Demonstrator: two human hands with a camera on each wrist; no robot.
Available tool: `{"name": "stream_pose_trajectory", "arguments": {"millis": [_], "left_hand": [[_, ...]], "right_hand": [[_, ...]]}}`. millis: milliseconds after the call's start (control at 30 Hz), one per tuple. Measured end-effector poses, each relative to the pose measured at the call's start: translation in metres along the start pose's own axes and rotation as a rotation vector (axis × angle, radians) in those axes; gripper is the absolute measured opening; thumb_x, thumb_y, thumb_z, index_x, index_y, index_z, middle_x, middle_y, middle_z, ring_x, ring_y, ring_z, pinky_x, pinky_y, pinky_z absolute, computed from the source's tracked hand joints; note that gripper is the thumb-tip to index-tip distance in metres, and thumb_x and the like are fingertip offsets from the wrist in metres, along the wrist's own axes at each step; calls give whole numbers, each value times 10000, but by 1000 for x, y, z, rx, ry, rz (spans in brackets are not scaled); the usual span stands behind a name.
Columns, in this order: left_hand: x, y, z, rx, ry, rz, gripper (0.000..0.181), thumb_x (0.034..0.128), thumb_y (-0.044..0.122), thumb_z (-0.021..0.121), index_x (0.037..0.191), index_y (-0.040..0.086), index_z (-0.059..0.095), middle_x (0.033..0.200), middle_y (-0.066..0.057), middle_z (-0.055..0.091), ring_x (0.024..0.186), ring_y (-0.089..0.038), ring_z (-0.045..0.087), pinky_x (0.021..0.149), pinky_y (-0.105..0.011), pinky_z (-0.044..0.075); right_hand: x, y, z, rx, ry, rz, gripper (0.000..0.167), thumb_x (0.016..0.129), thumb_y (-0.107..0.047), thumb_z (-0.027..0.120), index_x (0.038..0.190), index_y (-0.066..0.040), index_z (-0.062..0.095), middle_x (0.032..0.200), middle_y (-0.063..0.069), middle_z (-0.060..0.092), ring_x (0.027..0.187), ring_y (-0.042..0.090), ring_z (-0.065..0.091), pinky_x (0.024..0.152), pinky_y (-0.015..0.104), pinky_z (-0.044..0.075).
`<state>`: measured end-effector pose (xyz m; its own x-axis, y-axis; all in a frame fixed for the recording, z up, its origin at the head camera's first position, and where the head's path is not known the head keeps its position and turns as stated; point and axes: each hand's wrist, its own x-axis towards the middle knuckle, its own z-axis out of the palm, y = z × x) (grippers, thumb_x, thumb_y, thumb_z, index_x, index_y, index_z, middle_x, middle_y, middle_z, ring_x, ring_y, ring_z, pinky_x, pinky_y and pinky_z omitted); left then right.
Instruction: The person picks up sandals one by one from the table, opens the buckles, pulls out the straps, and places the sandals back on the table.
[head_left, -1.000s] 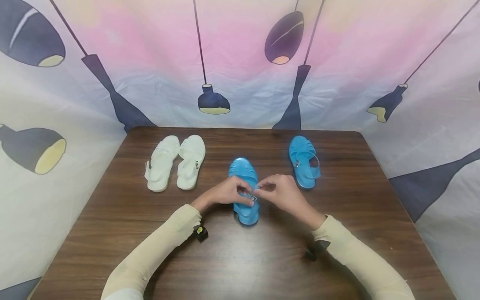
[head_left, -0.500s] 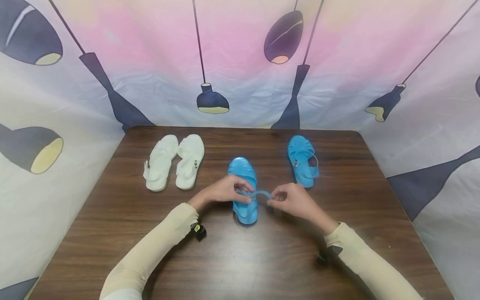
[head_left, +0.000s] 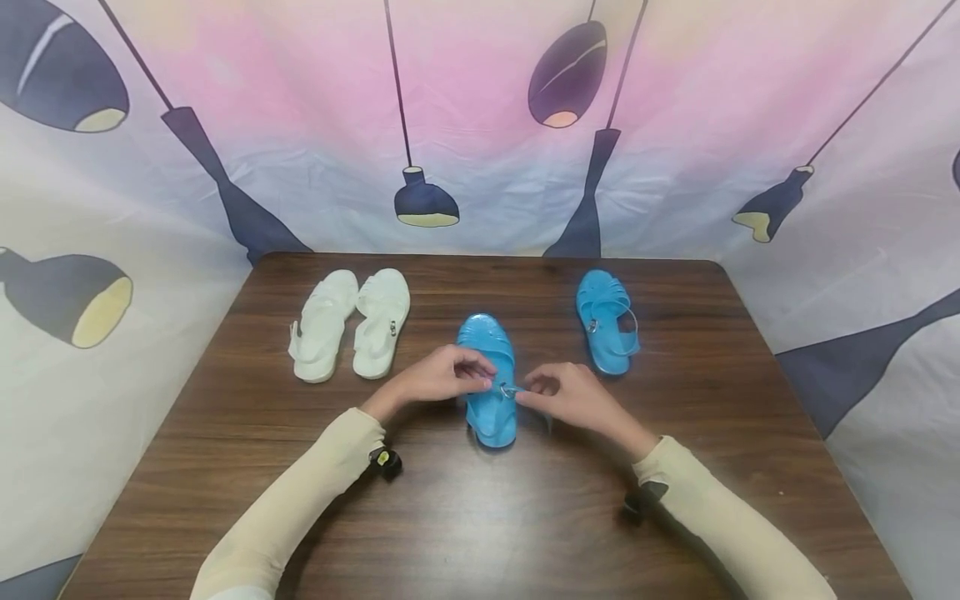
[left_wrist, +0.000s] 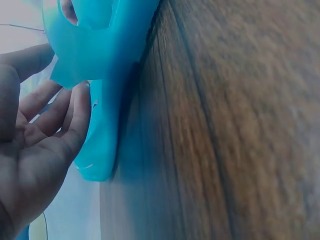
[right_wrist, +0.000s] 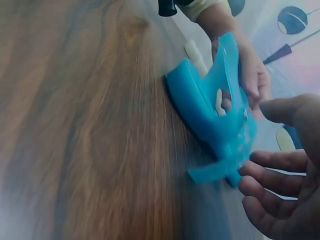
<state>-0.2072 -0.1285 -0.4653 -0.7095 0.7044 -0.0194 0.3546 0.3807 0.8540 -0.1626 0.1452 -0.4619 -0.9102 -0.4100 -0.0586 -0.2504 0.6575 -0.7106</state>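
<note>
A blue jelly sandal (head_left: 486, 333) lies in the middle of the table, toe away from me. Its metal buckle (head_left: 507, 390) is on the right side, and the loose strap end (right_wrist: 212, 172) hangs out beside the sole in the right wrist view. My left hand (head_left: 442, 373) is at the sandal's left side, fingers bent and fingertips over the straps; in the left wrist view the thumb stands apart from the other fingers. My right hand (head_left: 573, 396) is at the buckle, thumb tip close to it, with a gap between thumb and fingers. Whether the fingertips touch is unclear.
A second blue sandal (head_left: 607, 321) lies at the back right. Two white sandals (head_left: 324, 333) lie side by side at the back left. The wooden table (head_left: 480, 517) meets a printed cloth backdrop (head_left: 495, 183) at its far edge.
My right hand pulled the strap out to the right, then let it go and came back to the buckle. My left hand has drawn slightly left, off the buckle area. The strap end now hangs down.
</note>
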Motion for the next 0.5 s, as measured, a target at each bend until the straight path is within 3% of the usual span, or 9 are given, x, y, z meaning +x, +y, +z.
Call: {"name": "stream_pose_trajectory", "arguments": {"millis": [200, 500], "left_hand": [[-3, -1, 0, 79, 1, 9, 254, 986, 264, 700, 1178, 102, 734, 1046, 19, 738, 960, -116, 678, 861, -295, 575], [-1, 0, 4, 103, -13, 30, 221, 995, 274, 693, 1153, 129, 747, 990, 68, 738, 893, -88, 668, 794, -280, 575]], "right_hand": [[14, -11, 15, 13, 37, 14, 465, 869, -547, 768, 1100, -143, 774, 935, -65, 741, 807, 81, 667, 718, 291, 585], [20, -19, 23, 53, 87, -12, 270, 845, -372, 847, 982, -147, 787, 875, -62, 734, 771, 95, 662, 673, 278, 585]]}}
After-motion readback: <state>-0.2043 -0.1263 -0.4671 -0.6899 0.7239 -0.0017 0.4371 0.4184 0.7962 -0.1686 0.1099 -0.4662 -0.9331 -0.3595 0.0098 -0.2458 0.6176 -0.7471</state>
